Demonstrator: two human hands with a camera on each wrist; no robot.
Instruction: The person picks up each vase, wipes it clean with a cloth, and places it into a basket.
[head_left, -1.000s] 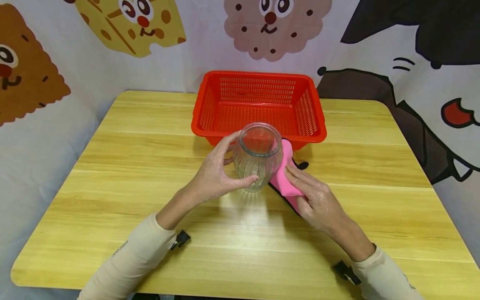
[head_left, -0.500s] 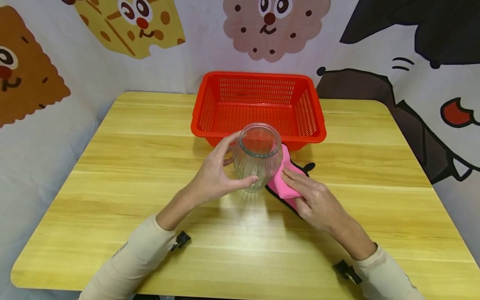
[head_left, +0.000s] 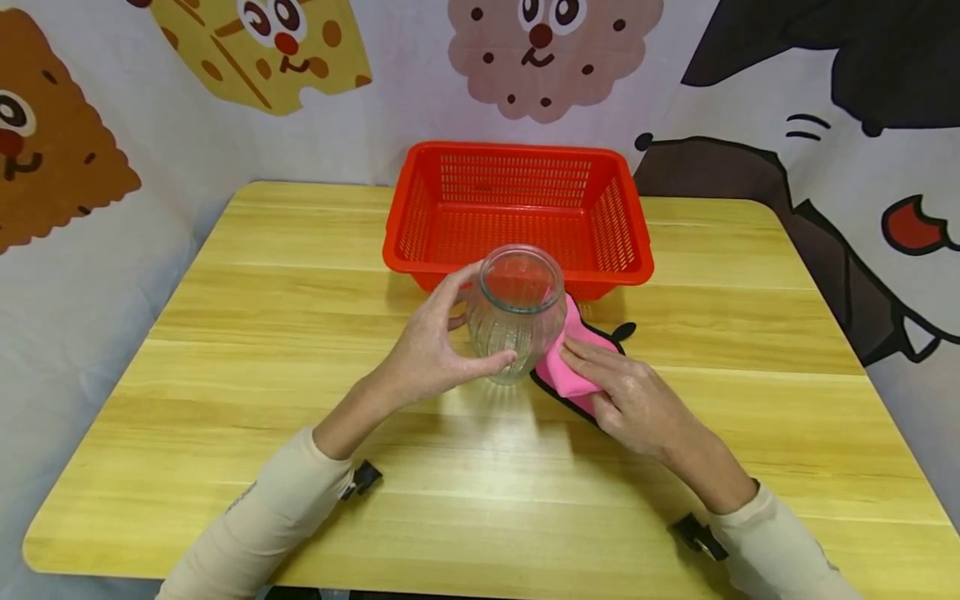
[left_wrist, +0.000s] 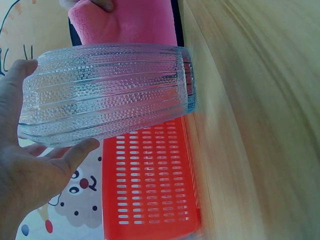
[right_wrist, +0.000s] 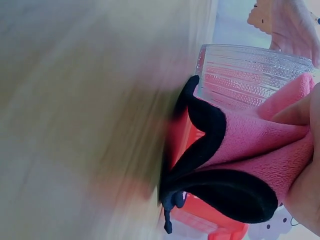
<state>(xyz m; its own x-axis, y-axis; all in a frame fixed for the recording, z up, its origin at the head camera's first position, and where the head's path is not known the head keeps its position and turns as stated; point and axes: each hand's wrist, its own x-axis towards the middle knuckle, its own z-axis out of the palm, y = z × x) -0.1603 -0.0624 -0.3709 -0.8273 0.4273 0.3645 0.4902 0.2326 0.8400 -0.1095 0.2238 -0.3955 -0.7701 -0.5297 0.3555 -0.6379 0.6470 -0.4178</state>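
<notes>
A clear ribbed glass jar (head_left: 510, 333) stands upright on the table, its round mouth facing up. My left hand (head_left: 429, 350) grips it from the left, thumb across the near side and fingers round the far side. Against the jar's right side lies a pink plush cloth (head_left: 564, 367) with black edging, bunched in my right hand (head_left: 637, 400). The right wrist view shows folds of the cloth (right_wrist: 250, 142) pinched in the fingers, with a black trim hanging toward the table. Dimpled texture covers the jar (left_wrist: 105, 90) in the left wrist view.
Just behind the jar sits a red perforated plastic basket (head_left: 517, 225). The wooden table (head_left: 225, 333) ends at a cloth backdrop (head_left: 405, 75) printed with cartoon figures. Each sleeve has a black clip-like device (head_left: 363, 479) near the wrist.
The pink cloth has slid slightly down and toward me along the jar's right side, its black loop shifting right. My left hand and the jar look unmoved.
</notes>
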